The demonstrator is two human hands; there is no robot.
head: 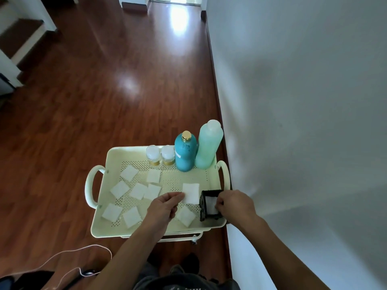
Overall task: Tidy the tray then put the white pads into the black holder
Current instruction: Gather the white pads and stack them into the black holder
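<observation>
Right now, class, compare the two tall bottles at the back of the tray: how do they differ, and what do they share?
The teal bottle is opaque and deep blue-green; the pale green bottle is translucent and lighter. The teal bottle has a gold cap, the pale green bottle a whitish one. The teal bottle is shorter, the pale green bottle taller. Both stand upright, side by side, at the far right of the tray.

Your left hand [162, 207] hung just left of the black holder [209, 206], thumb and fingertips pinching one white pad [191, 193] by its edge. Your right hand [235, 204] sat right up against the holder's right side, fingers curled over its rim, both forearms stretched forward.
</observation>
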